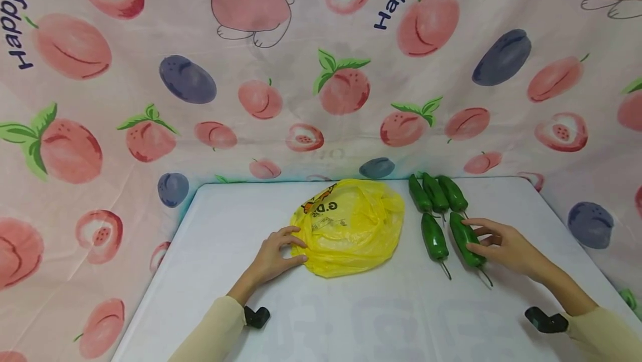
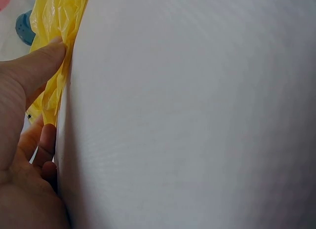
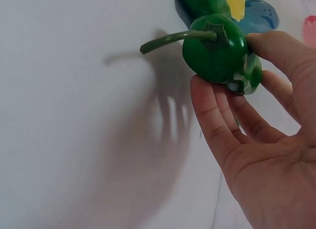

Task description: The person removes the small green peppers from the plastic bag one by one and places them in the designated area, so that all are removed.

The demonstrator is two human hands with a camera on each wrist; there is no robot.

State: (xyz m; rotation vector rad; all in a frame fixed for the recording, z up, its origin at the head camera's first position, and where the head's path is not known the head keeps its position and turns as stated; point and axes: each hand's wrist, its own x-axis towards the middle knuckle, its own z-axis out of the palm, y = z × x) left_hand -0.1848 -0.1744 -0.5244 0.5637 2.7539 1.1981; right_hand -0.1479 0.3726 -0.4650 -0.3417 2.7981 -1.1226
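A yellow plastic bag [image 1: 351,234] with dark print lies crumpled on the white table. At its left edge, my left hand [image 1: 276,253] holds it with thumb and curled fingers; in the left wrist view the yellow film [image 2: 54,91] shows between them. My right hand [image 1: 509,245] grips a green pepper [image 1: 463,239] between thumb and fingers. In the right wrist view that pepper's stem end [image 3: 215,49] faces the camera. Beside it lies another green pepper [image 1: 433,236], and three more green peppers [image 1: 435,194] lie in a row behind.
The white table [image 1: 341,323] reaches back to a hanging cloth [image 1: 301,111] printed with fruit. The peppers lie just right of the bag. A black wrist mount [image 1: 257,317] sits by the left sleeve, and another black mount [image 1: 546,320] by the right one.
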